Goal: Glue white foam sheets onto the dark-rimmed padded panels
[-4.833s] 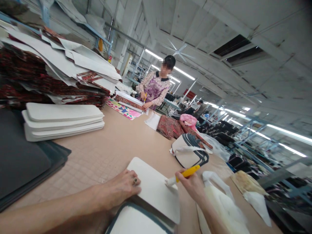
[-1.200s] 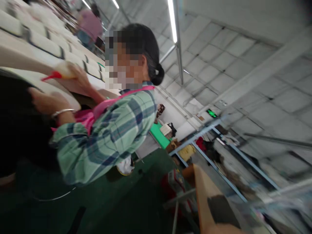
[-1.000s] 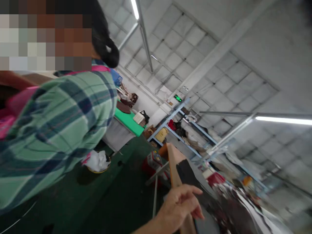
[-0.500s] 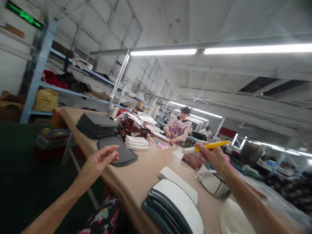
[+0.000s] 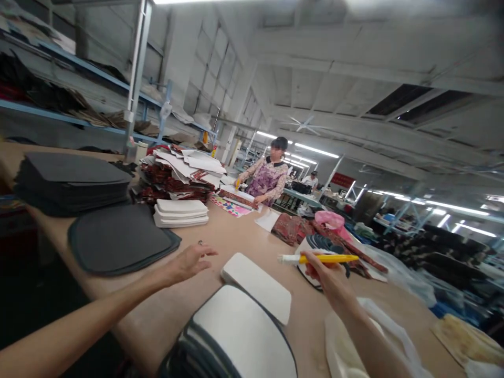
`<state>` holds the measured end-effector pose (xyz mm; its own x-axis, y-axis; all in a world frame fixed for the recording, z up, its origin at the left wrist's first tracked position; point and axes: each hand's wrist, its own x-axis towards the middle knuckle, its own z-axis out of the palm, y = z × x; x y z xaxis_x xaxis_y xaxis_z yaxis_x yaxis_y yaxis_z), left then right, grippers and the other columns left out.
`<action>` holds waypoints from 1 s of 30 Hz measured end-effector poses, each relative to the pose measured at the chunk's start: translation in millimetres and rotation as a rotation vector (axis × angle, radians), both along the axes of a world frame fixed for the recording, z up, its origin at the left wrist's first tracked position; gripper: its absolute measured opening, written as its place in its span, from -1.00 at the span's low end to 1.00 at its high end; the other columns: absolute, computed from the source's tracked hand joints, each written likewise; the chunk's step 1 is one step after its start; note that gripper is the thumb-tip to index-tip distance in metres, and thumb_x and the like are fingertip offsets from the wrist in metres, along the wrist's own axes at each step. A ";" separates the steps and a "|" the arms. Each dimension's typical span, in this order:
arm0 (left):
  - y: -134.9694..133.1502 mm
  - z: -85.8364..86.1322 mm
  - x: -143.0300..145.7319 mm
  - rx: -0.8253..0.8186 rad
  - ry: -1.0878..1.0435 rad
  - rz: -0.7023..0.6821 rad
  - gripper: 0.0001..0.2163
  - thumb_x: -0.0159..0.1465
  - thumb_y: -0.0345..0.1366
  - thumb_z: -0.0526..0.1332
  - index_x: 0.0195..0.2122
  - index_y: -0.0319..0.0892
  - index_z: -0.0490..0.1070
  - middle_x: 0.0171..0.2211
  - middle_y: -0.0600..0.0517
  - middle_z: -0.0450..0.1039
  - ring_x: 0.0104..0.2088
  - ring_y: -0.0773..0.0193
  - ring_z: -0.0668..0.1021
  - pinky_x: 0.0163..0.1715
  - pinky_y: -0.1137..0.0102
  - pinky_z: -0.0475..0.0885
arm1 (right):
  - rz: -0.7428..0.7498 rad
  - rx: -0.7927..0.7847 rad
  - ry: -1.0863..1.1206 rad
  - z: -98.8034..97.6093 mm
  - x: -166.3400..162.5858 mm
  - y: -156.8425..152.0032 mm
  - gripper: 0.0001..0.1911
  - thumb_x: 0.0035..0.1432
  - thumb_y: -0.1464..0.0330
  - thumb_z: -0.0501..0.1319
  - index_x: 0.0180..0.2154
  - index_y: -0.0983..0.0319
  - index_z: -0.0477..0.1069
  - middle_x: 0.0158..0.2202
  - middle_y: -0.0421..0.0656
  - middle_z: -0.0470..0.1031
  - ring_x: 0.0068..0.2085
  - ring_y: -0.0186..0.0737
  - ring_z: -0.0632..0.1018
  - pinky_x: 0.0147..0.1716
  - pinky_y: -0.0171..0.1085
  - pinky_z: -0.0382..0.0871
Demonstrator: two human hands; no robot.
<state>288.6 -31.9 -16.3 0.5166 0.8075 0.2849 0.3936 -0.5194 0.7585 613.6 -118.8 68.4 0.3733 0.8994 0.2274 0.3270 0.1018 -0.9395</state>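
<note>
My right hand (image 5: pixel 325 270) grips a yellow-handled brush (image 5: pixel 331 258) with a whitish end pointing left, held above the table. Below it lies a bundle of dark-edged white pieces (image 5: pixel 309 245), partly hidden by the hand. My left hand (image 5: pixel 192 262) hovers over the tabletop, fingers loosely stretched and nothing in them, a ring on one finger. Left of that hand lies a flat pile of dark grey rounded panels (image 5: pixel 122 236). Closest to me is a stack of white-topped, dark-edged curved panels (image 5: pixel 240 331). Against its far side rests a white rounded-corner piece (image 5: pixel 258 286).
Beyond are a tall dark grey stack (image 5: pixel 74 176), small white pads (image 5: pixel 181 210) and a heap of red-brown and white sheets (image 5: pixel 177 173). A co-worker (image 5: pixel 268 176) stands across the brown table (image 5: pixel 220 236). A white plastic bag (image 5: pixel 346 341) lies under my right forearm.
The view has swung right and closer to the table. My left hand has moved from over the grey panels toward the white piece. The brush stays in my right hand, now lower.
</note>
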 end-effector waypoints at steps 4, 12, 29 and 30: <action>62.4 -21.9 38.1 -0.027 0.012 -0.027 -0.71 0.08 -0.37 0.15 -0.16 -0.24 0.46 -0.20 -0.07 0.52 -0.23 0.20 0.52 -0.19 0.37 0.38 | -0.024 -0.079 -0.041 -12.5 5.2 16.1 -0.58 -0.22 0.05 0.34 -0.48 0.29 0.46 -0.72 -0.30 0.25 -0.65 -0.40 0.24 -0.66 -0.38 0.08; 110.2 -78.2 86.5 -0.084 -0.039 -0.270 -0.78 0.16 -0.45 0.07 -0.22 -0.25 0.45 -0.28 -0.03 0.51 -0.28 0.26 0.50 -0.24 0.43 0.36 | -0.139 -0.246 -0.088 -55.8 -2.2 50.2 -0.53 -0.23 0.01 0.31 -0.42 0.29 0.48 -0.72 -0.28 0.27 -0.65 -0.36 0.28 -0.66 -0.36 0.12; 105.1 -94.2 82.4 0.158 0.222 -0.579 -0.74 0.01 -0.62 0.04 -0.37 -0.20 0.40 -0.26 0.03 0.46 -0.22 0.24 0.43 -0.17 0.43 0.28 | 0.045 -0.376 -0.283 -101.9 -40.9 148.4 -0.68 -0.23 0.10 0.25 -0.62 0.24 0.38 -0.70 -0.27 0.27 -0.61 -0.35 0.29 -0.59 -0.33 0.16; 103.3 -90.1 80.5 0.142 0.205 -0.573 -0.72 0.01 -0.63 0.04 -0.35 -0.20 0.40 -0.26 0.02 0.46 -0.22 0.24 0.44 -0.17 0.43 0.29 | 0.017 -0.390 -0.292 -93.7 -33.0 135.2 -0.70 -0.25 0.12 0.27 -0.64 0.24 0.37 -0.69 -0.27 0.27 -0.60 -0.34 0.30 -0.58 -0.33 0.16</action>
